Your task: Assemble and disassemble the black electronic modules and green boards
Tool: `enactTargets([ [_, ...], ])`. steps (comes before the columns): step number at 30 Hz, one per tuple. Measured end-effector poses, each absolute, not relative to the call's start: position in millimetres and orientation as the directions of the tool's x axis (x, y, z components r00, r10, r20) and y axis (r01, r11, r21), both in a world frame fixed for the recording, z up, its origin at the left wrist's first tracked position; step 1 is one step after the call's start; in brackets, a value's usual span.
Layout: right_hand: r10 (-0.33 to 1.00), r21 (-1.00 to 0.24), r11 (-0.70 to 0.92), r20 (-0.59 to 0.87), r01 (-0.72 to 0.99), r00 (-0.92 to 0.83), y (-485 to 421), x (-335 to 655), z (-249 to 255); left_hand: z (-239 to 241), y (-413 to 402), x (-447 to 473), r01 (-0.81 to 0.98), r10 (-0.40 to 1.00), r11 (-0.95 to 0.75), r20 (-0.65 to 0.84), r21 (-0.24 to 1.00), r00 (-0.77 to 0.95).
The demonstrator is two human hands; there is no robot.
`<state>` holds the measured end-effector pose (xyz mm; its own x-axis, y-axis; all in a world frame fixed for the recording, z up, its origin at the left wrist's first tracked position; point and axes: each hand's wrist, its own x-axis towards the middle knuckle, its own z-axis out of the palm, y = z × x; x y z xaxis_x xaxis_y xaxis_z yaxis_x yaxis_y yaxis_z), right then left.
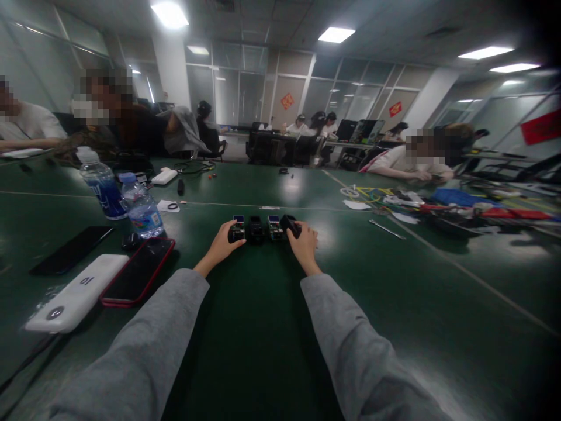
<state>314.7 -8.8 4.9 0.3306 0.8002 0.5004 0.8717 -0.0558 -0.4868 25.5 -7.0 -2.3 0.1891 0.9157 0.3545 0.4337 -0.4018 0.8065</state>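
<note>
Several small electronic parts stand in a row on the green table (254,304). My left hand (221,248) is closed around the left end of the row, on a small circuit board with a screen (238,221). At the right end, my right hand (305,242) grips a small black case (289,224) between thumb and fingers. Between my hands are another black case (255,228) and a second circuit board with a small screen (274,227). My fingers cover part of the pieces they hold.
To my left lie a red-edged phone (139,272), a white power bank (79,292), a dark flat slab (72,250) and two water bottles (103,184). A wrench (387,230) and a pile of cables (372,194) lie to the right. People (407,161) sit around the table.
</note>
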Motion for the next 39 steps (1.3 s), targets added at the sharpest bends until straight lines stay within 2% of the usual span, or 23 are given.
enactTargets([
  [6,0.816,-0.416,-0.068,0.5,0.907,0.291,-11,311,5,-5,-4,25,0.44,0.911,-0.412,0.368,0.798,0.187],
  [11,0.8,-0.406,-0.065,0.525,0.911,0.291,-11,311,4,-8,-3,25,0.433,0.905,-0.424,0.379,0.795,0.191],
  [13,0.794,-0.436,-0.066,0.521,0.898,0.312,-9,312,4,-9,-2,25,0.437,0.905,-0.425,0.382,0.793,0.187],
  [19,0.787,-0.639,-0.132,0.397,0.758,0.472,-4,321,4,-8,-3,26,0.433,0.902,-0.43,0.391,0.792,0.182],
  [23,0.717,-0.603,-0.104,0.506,0.791,0.48,-4,318,3,-6,-5,26,0.437,0.906,-0.423,0.383,0.794,0.182],
  [28,0.75,-0.482,-0.045,0.563,0.875,0.348,-5,315,2,-3,-6,26,0.434,0.914,-0.406,0.362,0.805,0.184],
  [34,0.774,-0.632,-0.085,0.445,0.771,0.45,-1,325,3,3,-12,26,0.435,0.925,-0.38,0.33,0.817,0.189],
  [39,0.733,-0.641,-0.096,0.472,0.762,0.49,-3,323,3,5,-14,27,0.425,0.922,-0.388,0.344,0.818,0.179],
])
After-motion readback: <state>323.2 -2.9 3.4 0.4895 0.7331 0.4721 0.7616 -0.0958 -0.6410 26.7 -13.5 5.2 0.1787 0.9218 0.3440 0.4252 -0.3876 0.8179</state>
